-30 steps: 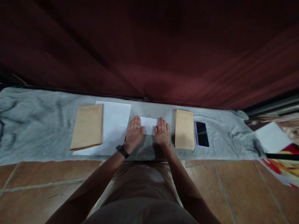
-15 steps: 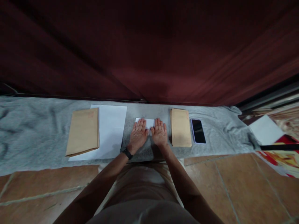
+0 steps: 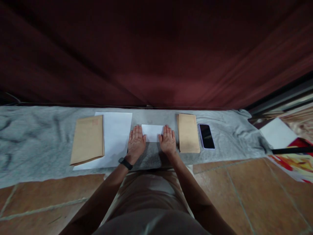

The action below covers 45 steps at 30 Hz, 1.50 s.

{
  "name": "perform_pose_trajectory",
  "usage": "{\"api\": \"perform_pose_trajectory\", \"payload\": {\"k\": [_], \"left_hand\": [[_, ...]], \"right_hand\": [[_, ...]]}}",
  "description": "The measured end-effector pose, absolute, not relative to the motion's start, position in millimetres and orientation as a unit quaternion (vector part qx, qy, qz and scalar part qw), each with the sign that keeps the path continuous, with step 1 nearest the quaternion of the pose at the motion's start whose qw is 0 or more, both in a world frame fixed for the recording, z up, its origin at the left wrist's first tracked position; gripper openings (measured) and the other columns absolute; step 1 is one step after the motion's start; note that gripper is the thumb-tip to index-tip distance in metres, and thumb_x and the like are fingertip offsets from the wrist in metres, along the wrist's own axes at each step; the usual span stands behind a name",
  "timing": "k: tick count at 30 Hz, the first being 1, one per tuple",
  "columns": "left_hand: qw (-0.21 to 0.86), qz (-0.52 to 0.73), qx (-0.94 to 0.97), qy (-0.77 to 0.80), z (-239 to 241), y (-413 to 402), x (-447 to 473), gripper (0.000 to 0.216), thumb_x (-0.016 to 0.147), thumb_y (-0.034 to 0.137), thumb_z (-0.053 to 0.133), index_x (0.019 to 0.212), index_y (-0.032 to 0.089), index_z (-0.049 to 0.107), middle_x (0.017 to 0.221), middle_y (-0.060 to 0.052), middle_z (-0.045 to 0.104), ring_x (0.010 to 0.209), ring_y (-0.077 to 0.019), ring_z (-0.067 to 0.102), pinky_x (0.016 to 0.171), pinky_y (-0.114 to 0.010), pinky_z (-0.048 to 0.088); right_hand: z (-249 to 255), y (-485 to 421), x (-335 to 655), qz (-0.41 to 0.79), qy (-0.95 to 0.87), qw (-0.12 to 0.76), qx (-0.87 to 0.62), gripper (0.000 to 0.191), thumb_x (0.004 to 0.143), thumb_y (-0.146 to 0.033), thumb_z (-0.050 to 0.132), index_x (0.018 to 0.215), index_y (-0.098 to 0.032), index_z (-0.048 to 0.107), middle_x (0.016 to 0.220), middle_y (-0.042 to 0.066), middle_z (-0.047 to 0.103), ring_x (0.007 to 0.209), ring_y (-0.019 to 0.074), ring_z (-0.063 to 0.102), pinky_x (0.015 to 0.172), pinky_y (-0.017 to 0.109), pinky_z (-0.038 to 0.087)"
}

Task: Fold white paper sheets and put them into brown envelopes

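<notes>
A small white folded paper (image 3: 153,133) lies flat on the grey cloth (image 3: 156,116) in front of me. My left hand (image 3: 136,142) rests palm down at the paper's left end, fingers stretched out. At the right end, my right hand (image 3: 167,140) lies flat, its fingertips over or against the edge. Neither hand grips anything. To the left, a stack of brown envelopes (image 3: 88,138) partly covers large white paper sheets (image 3: 117,130). Another stack of narrower brown envelopes (image 3: 188,133) sits just right of my right hand.
A phone (image 3: 206,136) lies right of the narrow envelopes. Behind the cloth rises a dark red surface (image 3: 156,71). At the far right are a white sheet (image 3: 278,133) and a red and yellow printed item (image 3: 293,163). Tiled floor (image 3: 220,186) shows below.
My left hand has slid left across the small paper to its left end, uncovering more of it. My right hand has stayed nearly in place. The view has shifted slightly.
</notes>
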State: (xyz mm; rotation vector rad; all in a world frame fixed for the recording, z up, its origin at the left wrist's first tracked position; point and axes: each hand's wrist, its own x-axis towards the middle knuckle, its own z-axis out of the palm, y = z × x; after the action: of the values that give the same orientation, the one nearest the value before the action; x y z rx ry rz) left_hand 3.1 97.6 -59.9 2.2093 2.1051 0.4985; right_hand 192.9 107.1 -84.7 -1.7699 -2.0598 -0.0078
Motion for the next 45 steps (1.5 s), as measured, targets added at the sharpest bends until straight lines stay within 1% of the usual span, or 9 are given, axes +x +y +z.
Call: {"api": "perform_pose_trajectory", "payload": {"k": [8,13,18,25,32,37,41,43,45], "left_hand": [[0.004,0.185,0.713,0.676,-68,98,1,0.062,0.106,0.031,0.028,0.158,-0.001,0.034,0.165,-0.025,0.035,0.156,-0.0333,0.032,0.127,-0.054,0.027],[-0.001,0.191,0.712,0.675,-71,97,1,0.061,0.106,0.032,0.028,0.159,0.000,0.034,0.164,-0.024,0.037,0.156,-0.0324,0.031,0.127,-0.053,0.026],[-0.001,0.182,0.713,0.677,-68,97,1,0.062,0.106,0.032,0.028,0.158,-0.001,0.035,0.164,-0.025,0.037,0.156,-0.0324,0.031,0.127,-0.053,0.026],[0.019,0.177,0.709,0.683,-65,97,3,0.062,0.105,0.031,0.029,0.158,-0.002,0.035,0.166,-0.025,0.033,0.157,-0.0326,0.029,0.127,-0.054,0.025],[0.021,0.185,0.708,0.681,-64,96,3,0.062,0.105,0.031,0.028,0.158,-0.002,0.035,0.166,-0.025,0.034,0.157,-0.0320,0.029,0.128,-0.053,0.024],[0.012,0.176,0.720,0.672,-59,96,2,0.061,0.104,0.026,0.032,0.159,0.000,0.033,0.166,-0.024,0.033,0.159,-0.0325,0.024,0.128,-0.056,0.024],[0.009,0.160,0.781,0.603,-48,92,7,0.061,0.099,0.012,0.035,0.160,0.005,0.034,0.170,-0.019,0.027,0.161,-0.0299,0.016,0.130,-0.055,0.022],[0.025,0.154,0.818,0.554,-44,88,15,0.059,0.100,0.012,0.035,0.159,0.007,0.037,0.170,-0.017,0.029,0.161,-0.0279,0.018,0.130,-0.052,0.025],[0.044,0.149,0.841,0.518,-44,82,24,0.055,0.103,0.020,0.036,0.156,0.008,0.041,0.168,-0.016,0.035,0.159,-0.0268,0.023,0.129,-0.049,0.028]], "right_hand": [[-83,102,196,0.003,-0.732,0.232,-0.641,0.060,0.110,-0.036,0.032,0.159,-0.003,0.036,0.162,0.024,0.041,0.152,0.0324,0.038,0.124,0.055,0.030],[-72,90,198,0.031,-0.770,0.229,-0.595,0.055,0.109,-0.030,0.036,0.160,-0.009,0.037,0.167,0.016,0.035,0.156,0.0294,0.032,0.126,0.052,0.029],[-67,78,191,0.068,-0.821,0.190,-0.534,0.050,0.109,-0.033,0.042,0.156,-0.016,0.046,0.164,0.010,0.043,0.153,0.0244,0.039,0.128,0.047,0.028],[-69,70,187,0.049,-0.790,0.205,-0.577,0.056,0.108,-0.035,0.043,0.158,-0.010,0.041,0.164,0.014,0.042,0.153,0.0278,0.038,0.127,0.049,0.029],[-71,63,191,0.021,-0.775,0.203,-0.599,0.061,0.109,-0.037,0.044,0.160,-0.005,0.037,0.163,0.019,0.042,0.152,0.0297,0.040,0.126,0.049,0.030],[-69,59,194,0.018,-0.775,0.193,-0.602,0.061,0.109,-0.037,0.044,0.161,-0.006,0.034,0.163,0.019,0.042,0.152,0.0295,0.040,0.126,0.050,0.029],[-67,58,194,0.019,-0.776,0.188,-0.601,0.061,0.109,-0.036,0.043,0.161,-0.006,0.035,0.163,0.019,0.041,0.153,0.0297,0.039,0.126,0.050,0.030],[-66,58,193,0.021,-0.776,0.186,-0.602,0.060,0.109,-0.036,0.042,0.161,-0.007,0.035,0.164,0.018,0.040,0.153,0.0292,0.038,0.126,0.051,0.029],[-67,58,193,0.023,-0.776,0.181,-0.603,0.059,0.108,-0.034,0.042,0.160,-0.007,0.036,0.164,0.018,0.039,0.154,0.0286,0.037,0.127,0.050,0.029]]}}
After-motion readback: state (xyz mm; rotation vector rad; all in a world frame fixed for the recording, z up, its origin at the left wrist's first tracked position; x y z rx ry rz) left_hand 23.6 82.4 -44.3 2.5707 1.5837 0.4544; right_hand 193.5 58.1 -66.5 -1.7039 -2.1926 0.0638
